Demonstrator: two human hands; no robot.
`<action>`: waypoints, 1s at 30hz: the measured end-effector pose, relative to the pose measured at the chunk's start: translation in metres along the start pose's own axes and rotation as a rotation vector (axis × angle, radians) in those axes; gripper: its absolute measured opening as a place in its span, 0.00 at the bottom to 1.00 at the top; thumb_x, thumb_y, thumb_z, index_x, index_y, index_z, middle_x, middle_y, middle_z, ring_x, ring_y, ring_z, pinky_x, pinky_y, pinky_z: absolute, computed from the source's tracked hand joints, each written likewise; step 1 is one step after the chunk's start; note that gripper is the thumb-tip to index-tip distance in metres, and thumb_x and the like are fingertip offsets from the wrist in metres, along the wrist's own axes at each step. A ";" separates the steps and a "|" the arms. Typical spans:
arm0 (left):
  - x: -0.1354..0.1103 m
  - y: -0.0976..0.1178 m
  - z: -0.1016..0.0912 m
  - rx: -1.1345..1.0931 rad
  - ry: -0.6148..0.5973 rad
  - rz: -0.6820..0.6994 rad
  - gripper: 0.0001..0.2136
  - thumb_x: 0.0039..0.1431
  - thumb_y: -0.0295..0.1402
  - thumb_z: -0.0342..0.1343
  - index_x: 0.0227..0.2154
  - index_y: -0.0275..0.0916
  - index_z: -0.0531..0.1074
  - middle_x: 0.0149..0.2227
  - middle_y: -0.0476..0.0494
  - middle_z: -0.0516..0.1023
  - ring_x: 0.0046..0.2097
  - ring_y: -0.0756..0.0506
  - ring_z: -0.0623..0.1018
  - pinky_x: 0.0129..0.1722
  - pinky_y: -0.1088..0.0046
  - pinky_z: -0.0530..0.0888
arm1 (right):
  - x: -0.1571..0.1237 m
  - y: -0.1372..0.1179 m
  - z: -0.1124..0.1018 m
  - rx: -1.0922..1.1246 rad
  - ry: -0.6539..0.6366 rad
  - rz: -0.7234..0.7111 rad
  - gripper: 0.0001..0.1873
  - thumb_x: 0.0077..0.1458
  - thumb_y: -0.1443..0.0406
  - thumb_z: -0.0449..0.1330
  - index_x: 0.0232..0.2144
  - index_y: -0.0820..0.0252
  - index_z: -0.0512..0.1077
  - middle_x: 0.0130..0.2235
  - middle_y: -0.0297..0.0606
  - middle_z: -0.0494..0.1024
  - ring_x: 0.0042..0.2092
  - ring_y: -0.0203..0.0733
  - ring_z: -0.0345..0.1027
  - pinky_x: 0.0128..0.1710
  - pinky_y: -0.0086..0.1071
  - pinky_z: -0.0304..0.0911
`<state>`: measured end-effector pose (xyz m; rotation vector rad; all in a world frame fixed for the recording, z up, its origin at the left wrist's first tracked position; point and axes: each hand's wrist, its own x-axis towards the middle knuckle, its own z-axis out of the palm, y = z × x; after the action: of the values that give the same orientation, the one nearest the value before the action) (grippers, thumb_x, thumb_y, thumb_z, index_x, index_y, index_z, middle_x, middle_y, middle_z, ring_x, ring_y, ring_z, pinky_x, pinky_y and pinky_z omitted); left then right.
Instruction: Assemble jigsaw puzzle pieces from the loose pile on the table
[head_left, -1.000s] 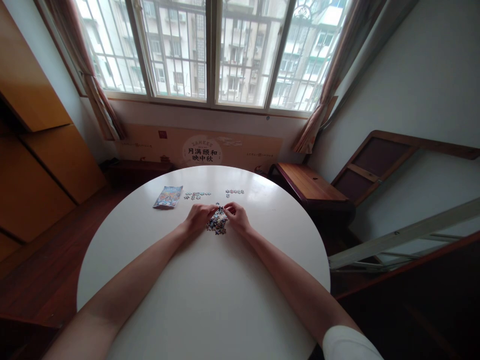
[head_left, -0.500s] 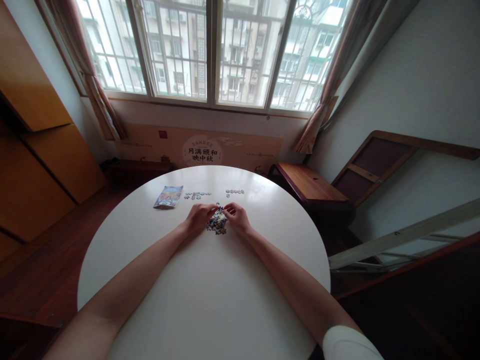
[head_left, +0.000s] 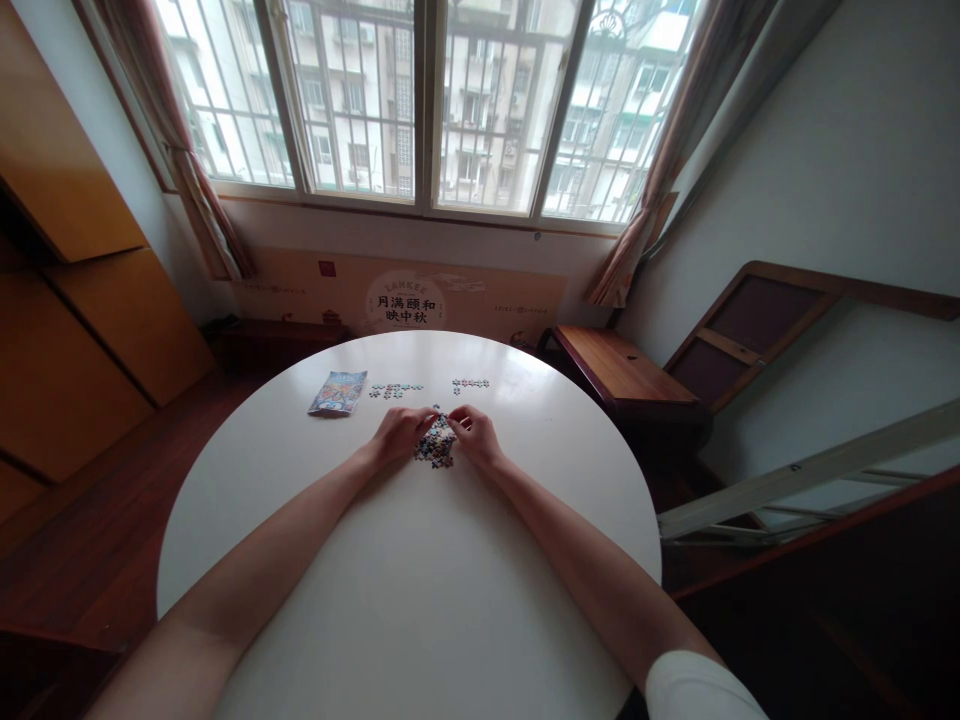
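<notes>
A small heap of multicoloured jigsaw pieces [head_left: 435,450] lies on the white round table [head_left: 360,600], between my two hands. On its left side, my left hand [head_left: 401,432] is closed in a pinch, with a small dark jigsaw piece [head_left: 441,416] at its fingertips. My right hand [head_left: 474,433] comes in from the other side with thumb and fingers pinched together over the heap's far end. What sits inside the right pinch is too small to make out. The fingertips of both hands are very close together.
Beyond my hands lie two groups of laid-out pieces, a left group [head_left: 394,389] and a right group [head_left: 470,384]. A printed picture packet [head_left: 337,393] rests left of them. A wooden side table [head_left: 622,362] stands past the table's right edge, below the window.
Both hands stay over the heap with almost the same pose. The fingertips shift only slightly, and the view moves a tiny bit.
</notes>
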<state>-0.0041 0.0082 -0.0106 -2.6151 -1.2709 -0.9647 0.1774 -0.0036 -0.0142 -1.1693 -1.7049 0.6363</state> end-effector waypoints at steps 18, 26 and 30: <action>0.000 0.004 -0.001 0.058 -0.003 -0.032 0.13 0.60 0.37 0.46 0.42 0.42 0.73 0.19 0.51 0.73 0.21 0.52 0.70 0.25 0.79 0.60 | 0.006 0.004 -0.031 -0.403 0.070 0.066 0.04 0.51 0.65 0.56 0.28 0.59 0.71 0.32 0.35 0.73 0.30 0.35 0.65 0.32 0.29 0.60; -0.001 0.003 -0.002 0.034 -0.009 -0.019 0.13 0.59 0.37 0.47 0.41 0.42 0.73 0.20 0.51 0.73 0.22 0.53 0.71 0.25 0.80 0.60 | 0.007 0.015 -0.036 -0.490 0.013 0.076 0.04 0.50 0.67 0.57 0.27 0.60 0.72 0.32 0.36 0.72 0.33 0.36 0.66 0.35 0.29 0.59; -0.001 0.004 -0.002 0.044 -0.013 -0.022 0.13 0.59 0.37 0.47 0.41 0.42 0.73 0.20 0.51 0.73 0.22 0.53 0.70 0.26 0.80 0.60 | 0.004 0.007 -0.036 -0.586 -0.029 0.025 0.07 0.53 0.66 0.56 0.33 0.59 0.73 0.37 0.38 0.72 0.35 0.37 0.65 0.37 0.30 0.60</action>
<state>-0.0029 0.0045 -0.0084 -2.5844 -1.3106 -0.9137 0.2126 -0.0005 -0.0036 -1.5865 -1.9704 0.1600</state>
